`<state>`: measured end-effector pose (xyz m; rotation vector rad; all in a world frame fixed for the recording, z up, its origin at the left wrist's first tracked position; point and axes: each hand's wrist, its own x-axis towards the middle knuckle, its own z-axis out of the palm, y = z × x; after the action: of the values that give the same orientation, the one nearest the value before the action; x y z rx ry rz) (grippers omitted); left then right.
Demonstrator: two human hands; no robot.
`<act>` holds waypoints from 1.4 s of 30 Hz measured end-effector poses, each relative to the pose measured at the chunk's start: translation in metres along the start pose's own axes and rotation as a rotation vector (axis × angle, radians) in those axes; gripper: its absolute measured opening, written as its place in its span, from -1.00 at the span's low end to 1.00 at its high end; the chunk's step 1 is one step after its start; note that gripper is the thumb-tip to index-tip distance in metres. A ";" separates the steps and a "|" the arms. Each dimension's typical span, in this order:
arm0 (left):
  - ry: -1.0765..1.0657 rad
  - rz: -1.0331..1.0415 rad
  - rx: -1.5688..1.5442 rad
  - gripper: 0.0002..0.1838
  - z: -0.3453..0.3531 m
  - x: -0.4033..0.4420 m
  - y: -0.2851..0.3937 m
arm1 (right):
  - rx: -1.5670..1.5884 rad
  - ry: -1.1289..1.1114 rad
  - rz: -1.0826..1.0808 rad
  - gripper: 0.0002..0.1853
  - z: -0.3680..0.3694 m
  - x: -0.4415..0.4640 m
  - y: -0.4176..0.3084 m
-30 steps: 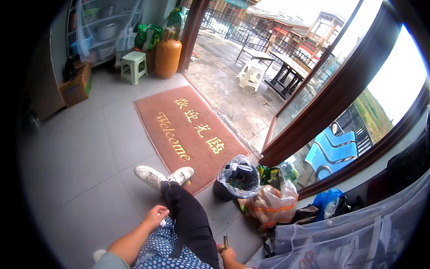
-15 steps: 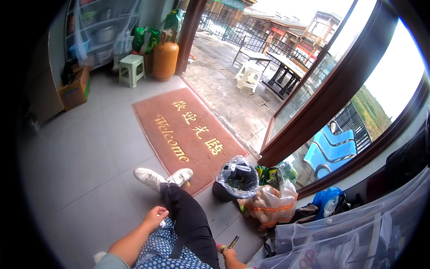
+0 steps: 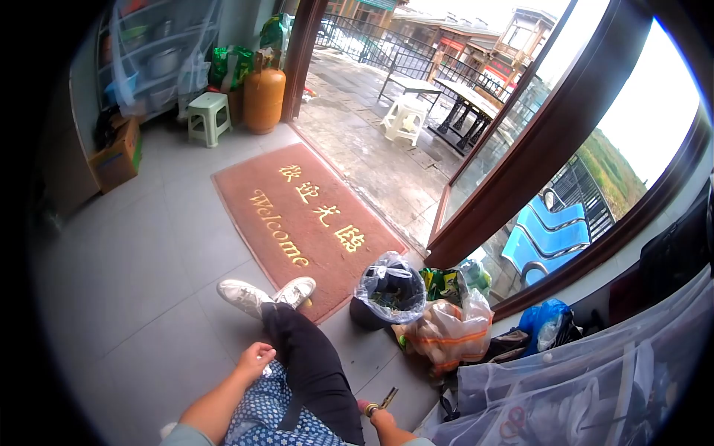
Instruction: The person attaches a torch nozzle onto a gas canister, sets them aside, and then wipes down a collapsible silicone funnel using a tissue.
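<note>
Left grip (image 3: pixel 255 360) is pinching a white scrap (image 3: pixel 267 370), likely soft; right grip (image 3: pixel 382 419) is clasping a seemingly stiff metal tool (image 3: pixel 389 398) low down.

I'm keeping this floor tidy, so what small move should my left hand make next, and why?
I'd probably ease your left hand toward the bin, if the small white bit by your fingers is waste: the bin's top is open, just right of your shoes.

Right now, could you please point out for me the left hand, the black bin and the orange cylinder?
Left hand (image 3: pixel 254 359): head view, middle of the hand.
Black bin (image 3: pixel 363 314): head view, outer wall below the bag.
Orange cylinder (image 3: pixel 264 102): head view, middle of its body.
</note>
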<state>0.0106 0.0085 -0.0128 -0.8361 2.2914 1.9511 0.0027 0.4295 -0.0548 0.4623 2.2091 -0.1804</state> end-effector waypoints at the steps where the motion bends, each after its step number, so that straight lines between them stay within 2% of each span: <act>1: 0.002 -0.009 -0.007 -0.63 0.000 -0.002 0.003 | -0.028 -0.013 0.001 -0.41 0.002 0.005 0.001; 15: -0.001 -0.018 -0.042 -0.67 -0.005 -0.004 0.009 | -0.116 -0.076 0.002 -0.50 0.015 0.032 0.005; 27: 0.028 0.038 0.224 -0.64 -0.005 -0.012 0.030 | -0.086 -0.130 -0.064 -0.50 0.012 0.051 -0.040; 36: 0.014 0.029 0.197 -0.65 -0.004 -0.010 0.031 | -0.072 -0.136 -0.072 -0.51 0.012 0.060 -0.048; 42: 0.009 0.052 0.101 -0.73 -0.003 -0.007 0.028 | -0.044 -0.133 -0.058 -0.51 0.017 0.059 -0.038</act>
<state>0.0060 0.0102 0.0159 -0.7850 2.4170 1.8368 -0.0335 0.4056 -0.1127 0.3522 2.0930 -0.1877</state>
